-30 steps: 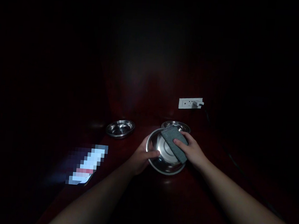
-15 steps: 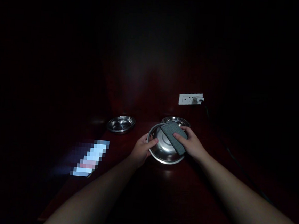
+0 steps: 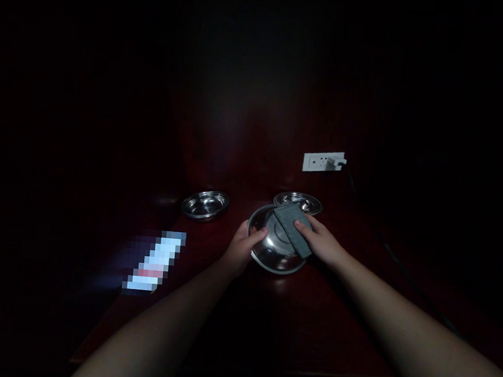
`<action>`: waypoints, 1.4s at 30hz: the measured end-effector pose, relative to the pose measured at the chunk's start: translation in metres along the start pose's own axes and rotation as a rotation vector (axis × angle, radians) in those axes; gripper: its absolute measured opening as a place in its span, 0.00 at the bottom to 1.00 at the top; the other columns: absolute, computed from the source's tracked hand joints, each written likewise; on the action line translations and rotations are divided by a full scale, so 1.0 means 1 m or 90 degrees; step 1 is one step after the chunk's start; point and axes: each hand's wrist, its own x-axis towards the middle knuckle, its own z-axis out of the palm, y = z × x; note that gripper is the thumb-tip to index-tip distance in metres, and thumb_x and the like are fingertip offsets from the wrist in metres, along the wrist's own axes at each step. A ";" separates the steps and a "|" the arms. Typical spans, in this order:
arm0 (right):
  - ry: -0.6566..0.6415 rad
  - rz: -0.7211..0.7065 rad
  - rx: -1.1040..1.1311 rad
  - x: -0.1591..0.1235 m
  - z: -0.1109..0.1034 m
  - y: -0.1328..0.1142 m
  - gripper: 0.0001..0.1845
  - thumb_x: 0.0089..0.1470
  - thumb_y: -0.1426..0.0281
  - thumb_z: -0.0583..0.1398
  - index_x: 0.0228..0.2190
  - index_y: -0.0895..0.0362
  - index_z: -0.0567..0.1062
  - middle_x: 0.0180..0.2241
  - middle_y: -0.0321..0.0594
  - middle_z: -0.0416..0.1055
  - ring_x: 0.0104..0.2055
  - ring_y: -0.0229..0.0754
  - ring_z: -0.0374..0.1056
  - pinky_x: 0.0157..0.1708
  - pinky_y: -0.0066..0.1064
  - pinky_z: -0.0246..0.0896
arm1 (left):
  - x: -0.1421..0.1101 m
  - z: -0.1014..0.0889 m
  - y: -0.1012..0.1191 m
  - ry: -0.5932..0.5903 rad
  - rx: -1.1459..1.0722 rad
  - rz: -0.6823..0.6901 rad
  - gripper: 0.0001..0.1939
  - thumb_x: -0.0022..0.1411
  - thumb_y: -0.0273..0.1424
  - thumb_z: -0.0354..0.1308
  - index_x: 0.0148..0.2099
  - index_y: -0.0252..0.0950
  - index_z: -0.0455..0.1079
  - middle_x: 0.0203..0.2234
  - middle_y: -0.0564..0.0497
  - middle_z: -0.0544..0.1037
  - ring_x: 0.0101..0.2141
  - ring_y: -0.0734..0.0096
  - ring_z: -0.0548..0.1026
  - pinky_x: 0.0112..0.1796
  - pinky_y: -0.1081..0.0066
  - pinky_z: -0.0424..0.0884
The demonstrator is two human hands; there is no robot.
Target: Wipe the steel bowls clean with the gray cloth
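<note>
In near-darkness, my left hand (image 3: 238,250) grips a steel bowl (image 3: 272,258), its fingers closed on the rim with the thumb inside, while my right hand's (image 3: 322,240) fingers are closed on a grey cloth (image 3: 292,228) laid across the bowl's right side. The bowl tilts over the reddish desk (image 3: 274,331), before a second dish (image 3: 311,205); a third dish (image 3: 206,207) sits to the left, below a wall (image 3: 254,159) with a white socket (image 3: 316,162).

The cloth (image 3: 291,228) in my right grip (image 3: 322,243) is grey-green, speckled at its far end; the bowl (image 3: 268,256) in my left grip (image 3: 241,248), silver. The tabletop (image 3: 292,327) below is dark red, the socket (image 3: 313,162) beyond white.
</note>
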 end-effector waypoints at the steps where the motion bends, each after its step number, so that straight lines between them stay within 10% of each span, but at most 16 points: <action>1: -0.006 -0.004 0.006 0.000 0.000 0.001 0.26 0.53 0.55 0.57 0.50 0.55 0.69 0.48 0.44 0.72 0.48 0.48 0.68 0.49 0.42 0.61 | 0.000 0.000 0.000 -0.004 0.002 0.002 0.24 0.45 0.32 0.68 0.46 0.34 0.67 0.40 0.45 0.76 0.41 0.62 0.74 0.46 0.61 0.67; 42: -0.009 0.021 -0.011 0.000 0.001 0.000 0.23 0.54 0.58 0.57 0.48 0.58 0.68 0.47 0.45 0.73 0.45 0.47 0.70 0.46 0.38 0.63 | 0.002 -0.003 -0.004 -0.078 0.008 0.013 0.24 0.48 0.31 0.66 0.48 0.33 0.69 0.43 0.43 0.76 0.44 0.58 0.73 0.49 0.59 0.64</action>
